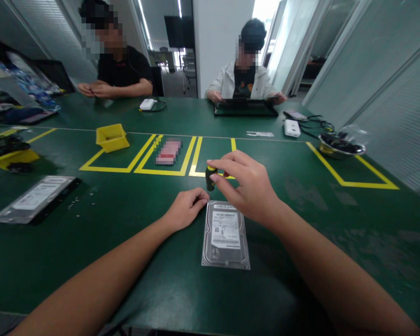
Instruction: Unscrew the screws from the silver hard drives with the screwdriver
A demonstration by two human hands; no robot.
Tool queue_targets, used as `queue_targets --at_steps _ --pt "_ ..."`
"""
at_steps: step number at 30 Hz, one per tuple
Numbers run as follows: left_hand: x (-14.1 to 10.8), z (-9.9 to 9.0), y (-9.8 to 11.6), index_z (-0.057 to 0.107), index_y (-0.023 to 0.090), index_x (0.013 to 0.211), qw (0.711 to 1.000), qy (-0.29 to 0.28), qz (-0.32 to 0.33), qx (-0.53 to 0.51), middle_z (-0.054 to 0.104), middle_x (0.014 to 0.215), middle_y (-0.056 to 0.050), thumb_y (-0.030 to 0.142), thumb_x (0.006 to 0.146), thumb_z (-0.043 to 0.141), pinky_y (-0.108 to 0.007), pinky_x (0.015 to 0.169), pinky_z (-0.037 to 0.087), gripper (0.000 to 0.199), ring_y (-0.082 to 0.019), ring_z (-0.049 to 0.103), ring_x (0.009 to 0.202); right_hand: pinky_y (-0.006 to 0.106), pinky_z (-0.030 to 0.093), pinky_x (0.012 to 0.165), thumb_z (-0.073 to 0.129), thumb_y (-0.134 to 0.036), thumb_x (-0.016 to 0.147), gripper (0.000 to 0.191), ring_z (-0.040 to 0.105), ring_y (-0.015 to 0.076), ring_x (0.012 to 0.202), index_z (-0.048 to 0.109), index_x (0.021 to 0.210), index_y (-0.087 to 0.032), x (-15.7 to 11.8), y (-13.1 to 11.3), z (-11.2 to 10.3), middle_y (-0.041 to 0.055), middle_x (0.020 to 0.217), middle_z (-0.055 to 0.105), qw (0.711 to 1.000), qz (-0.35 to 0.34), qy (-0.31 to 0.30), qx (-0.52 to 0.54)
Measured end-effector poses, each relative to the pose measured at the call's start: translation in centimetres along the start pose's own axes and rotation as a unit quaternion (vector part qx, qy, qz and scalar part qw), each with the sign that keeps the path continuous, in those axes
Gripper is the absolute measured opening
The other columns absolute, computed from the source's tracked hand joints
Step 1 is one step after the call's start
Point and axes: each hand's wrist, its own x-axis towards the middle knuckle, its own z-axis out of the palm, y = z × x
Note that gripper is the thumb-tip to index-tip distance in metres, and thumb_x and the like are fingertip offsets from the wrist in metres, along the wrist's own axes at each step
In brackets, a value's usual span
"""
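Note:
A silver hard drive (226, 235) lies flat on the green table, its white label facing up. Over its far left corner, my right hand (247, 184) grips a short black and yellow screwdriver (210, 178) upright between thumb and fingers. The driver's tip points down at that corner; whether it sits in a screw is too small to tell. My left hand (187, 208) rests at the same corner, thumb and fingertips pinched together by the drive's edge. What those fingertips hold, if anything, is hidden.
Another hard drive (38, 198) lies at the left near small loose bits (77, 201). Beyond are a yellow bin (112, 137), a pink pixelated item (168, 152) and a metal bowl (342, 143) of dark parts. Two people sit across; one holds a dark panel (245, 108).

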Motion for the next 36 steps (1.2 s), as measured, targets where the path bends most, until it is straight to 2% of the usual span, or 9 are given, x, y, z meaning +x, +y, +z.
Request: queue_targets --at_steps 12,19,25,28,32,36 --pt "-0.01 -0.04 0.07 0.061 0.017 0.086 1.000 -0.005 -0.001 0.002 0.065 0.080 0.001 0.023 0.091 0.053 -0.027 0.070 0.040 0.012 -0.015 0.057 0.072 0.030 0.050 0.076 0.060 -0.025 0.091 0.016 0.061 0.0179 0.093 0.064 0.103 -0.015 -0.09 0.32 0.14 0.0080 0.102 0.066 1.000 0.011 -0.003 0.003" --pt "-0.03 -0.01 -0.03 0.062 0.017 0.087 1.000 -0.008 -0.001 0.000 0.066 0.081 0.001 0.023 0.091 0.052 -0.027 0.069 0.041 0.012 -0.015 0.058 0.072 0.029 0.047 0.073 0.062 -0.028 0.090 0.018 0.060 0.0156 0.083 0.060 0.105 -0.017 -0.23 0.36 0.52 0.0046 0.096 0.066 1.000 0.025 0.002 -0.011" --pt "-0.03 0.07 -0.08 0.062 0.017 0.086 1.000 -0.001 0.004 0.001 0.066 0.080 0.001 0.023 0.091 0.052 -0.027 0.070 0.042 0.012 -0.015 0.057 0.071 0.029 0.045 0.070 0.060 -0.037 0.092 0.020 0.055 0.0153 0.079 0.062 0.094 -0.018 -0.19 0.23 0.42 0.0047 0.092 0.062 0.998 0.030 -0.020 -0.051" --pt "-0.06 0.16 -0.21 0.062 0.017 0.087 1.000 -0.001 0.004 -0.001 0.067 0.080 0.000 0.024 0.091 0.052 -0.027 0.070 0.043 0.013 -0.015 0.058 0.072 0.030 0.048 0.073 0.056 -0.039 0.094 0.023 0.057 0.0162 0.082 0.063 0.099 -0.018 -0.23 0.07 0.35 0.0060 0.094 0.062 0.998 0.029 -0.023 -0.044" --pt "-0.07 0.17 -0.21 0.062 0.017 0.086 1.000 -0.001 0.001 -0.003 0.067 0.080 0.000 0.024 0.091 0.052 -0.028 0.070 0.043 0.013 -0.016 0.058 0.072 0.032 0.051 0.076 0.053 -0.031 0.094 0.022 0.059 0.0186 0.090 0.064 0.107 -0.016 -0.27 -0.08 0.29 0.0091 0.101 0.063 0.999 0.020 -0.028 -0.035" --pt "0.00 0.09 -0.03 0.062 0.017 0.085 1.000 -0.002 0.000 -0.005 0.066 0.079 0.001 0.022 0.091 0.052 -0.027 0.070 0.042 0.012 -0.015 0.058 0.072 0.033 0.051 0.078 0.051 -0.028 0.095 0.023 0.059 0.0186 0.089 0.063 0.110 -0.015 -0.30 0.02 0.33 0.0093 0.101 0.064 0.999 0.012 -0.022 -0.044"
